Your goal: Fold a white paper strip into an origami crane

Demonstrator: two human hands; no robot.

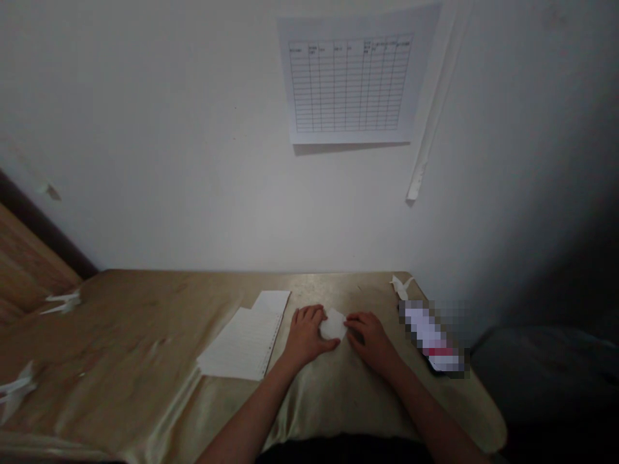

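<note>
A small piece of folded white paper (333, 324) lies on the cloth-covered table between my hands. My left hand (305, 335) rests at its left side, fingers spread along the upper left and thumb stretched towards its lower edge. At the paper's right corner, the fingertips of my right hand (370, 338) pinch the edge. The finer folds of the paper are too small and dim to make out. Just left of my left hand lie lined paper sheets (242, 345), overlapping, with punched holes along one side.
A phone (432, 338), partly blurred, lies at the right edge, below a folded paper crane (401, 287). More paper cranes sit at the left, one farther back (62, 301) and one nearer (18, 392). A printed table sheet (352, 84) hangs on the wall behind.
</note>
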